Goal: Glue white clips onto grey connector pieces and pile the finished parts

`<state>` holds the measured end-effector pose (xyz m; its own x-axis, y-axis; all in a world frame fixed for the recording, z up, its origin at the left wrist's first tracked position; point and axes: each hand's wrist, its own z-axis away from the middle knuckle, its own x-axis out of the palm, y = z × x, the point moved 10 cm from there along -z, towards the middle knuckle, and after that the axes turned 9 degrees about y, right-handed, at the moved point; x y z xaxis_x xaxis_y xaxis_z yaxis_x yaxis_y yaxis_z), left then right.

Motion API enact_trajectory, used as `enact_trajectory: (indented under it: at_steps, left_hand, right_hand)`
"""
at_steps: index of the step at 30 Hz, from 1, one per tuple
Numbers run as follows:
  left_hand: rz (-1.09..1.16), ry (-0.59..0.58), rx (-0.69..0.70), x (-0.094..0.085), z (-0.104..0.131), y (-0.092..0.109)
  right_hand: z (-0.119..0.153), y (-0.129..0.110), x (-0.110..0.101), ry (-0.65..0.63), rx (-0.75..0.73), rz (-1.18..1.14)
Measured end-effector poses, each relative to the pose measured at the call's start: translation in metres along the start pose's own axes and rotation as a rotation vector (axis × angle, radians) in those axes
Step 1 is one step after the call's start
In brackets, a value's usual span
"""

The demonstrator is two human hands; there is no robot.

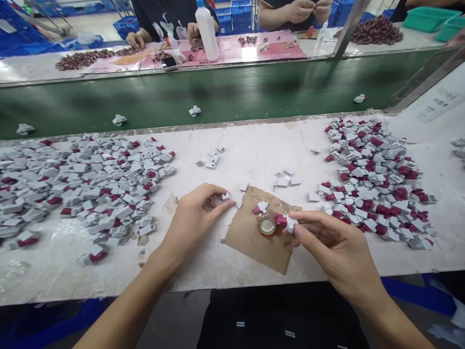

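Note:
Between the thumb and forefinger of my left hand (203, 208) is a small light grey plastic piece (225, 197); another grey piece (238, 204) lies just by the thumb tip. My right hand (330, 242) pinches a grey and maroon plastic part (289, 223), its maroon end towards the left. That end is beside a bottle cap (267, 226) holding some liquid, and I cannot tell whether they touch. The cap rests on a stained piece of brown cardboard (257, 252). A second grey and maroon part (260, 207) lies on the cardboard behind the cap.
Large heaps of grey and maroon parts lie left (90, 179) and right (378, 179). Loose grey pieces (286, 180) are scattered behind the cardboard. A green conveyor belt (247, 92) carries several parts. Beyond it, co-workers' hands work near a white bottle (208, 34).

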<state>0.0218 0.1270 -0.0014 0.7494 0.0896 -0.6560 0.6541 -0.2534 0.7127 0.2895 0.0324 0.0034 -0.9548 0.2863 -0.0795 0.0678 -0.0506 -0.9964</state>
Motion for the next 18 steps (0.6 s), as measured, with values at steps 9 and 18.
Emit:
enact_trajectory:
  at_steps: [9, 18]
  left_hand:
    - [0.004, 0.054, 0.011, 0.002, 0.013, 0.003]
    - [-0.067, 0.068, 0.055, 0.001, 0.02, 0.009]
  right_hand:
    - [0.005, 0.011, -0.001, 0.053, -0.02, -0.07]
    - [0.006, -0.008, 0.005, 0.003, -0.208, 0.181]
